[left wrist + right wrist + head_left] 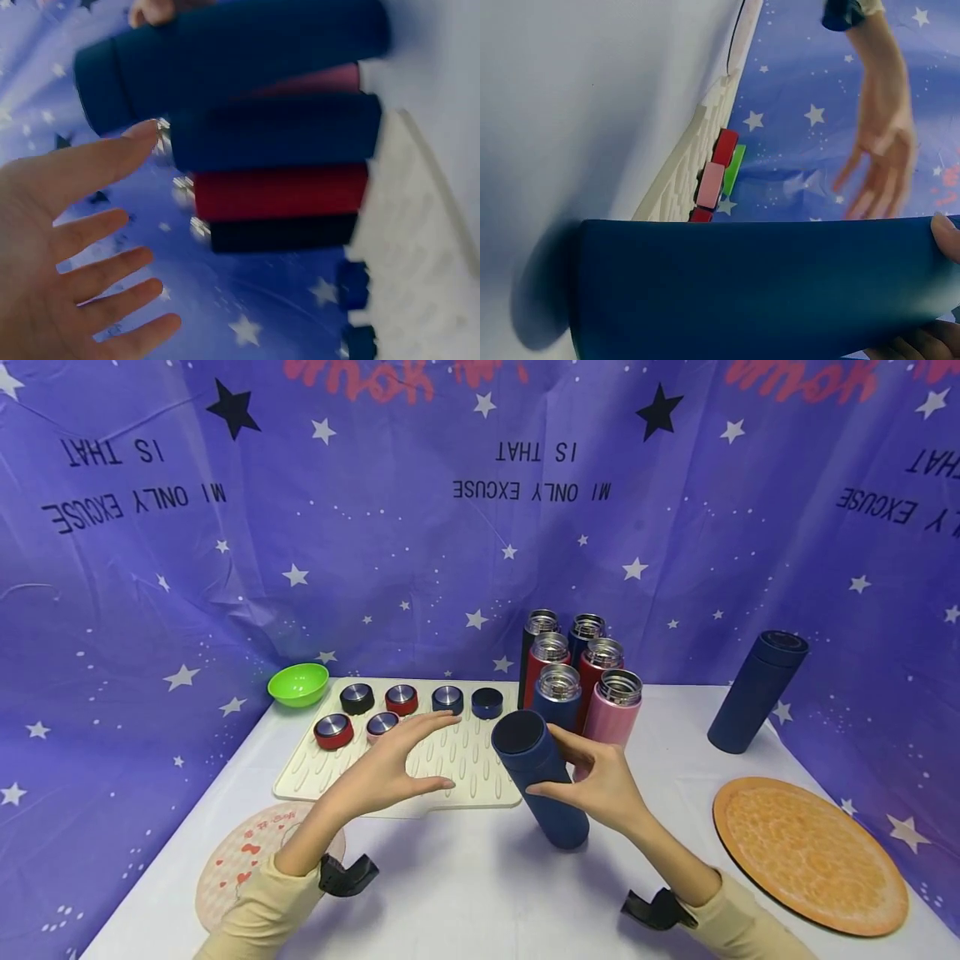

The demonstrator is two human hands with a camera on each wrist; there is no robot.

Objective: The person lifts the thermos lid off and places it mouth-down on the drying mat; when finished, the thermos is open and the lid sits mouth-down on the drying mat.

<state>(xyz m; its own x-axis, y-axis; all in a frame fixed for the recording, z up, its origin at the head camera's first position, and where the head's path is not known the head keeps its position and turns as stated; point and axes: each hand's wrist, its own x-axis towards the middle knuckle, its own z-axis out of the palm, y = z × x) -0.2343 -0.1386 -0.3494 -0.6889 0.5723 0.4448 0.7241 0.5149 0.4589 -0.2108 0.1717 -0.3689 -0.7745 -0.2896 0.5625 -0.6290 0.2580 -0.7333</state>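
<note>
A dark blue thermos bottle [551, 802] with its lid on leans in the grip of my right hand [600, 781], thumb and fingers round its upper part. My left hand [397, 764] is spread to the left of it over the white drying mat [480, 768], fingers apart and holding nothing. Close behind the gripped bottle stand several lidless thermos bottles, among them a pink bottle [615, 710], a blue bottle [557, 693] and a red bottle [277, 191]. On the mat lie several lids, including a red lid [333, 732] and a black lid [357, 698].
At the right, another dark blue lidded bottle [757, 693] stands near the table edge, behind a round orange placemat [810, 856]. A green bowl [298, 685] sits at the back left. A round pink patterned placemat [232, 860] lies partly under my left forearm.
</note>
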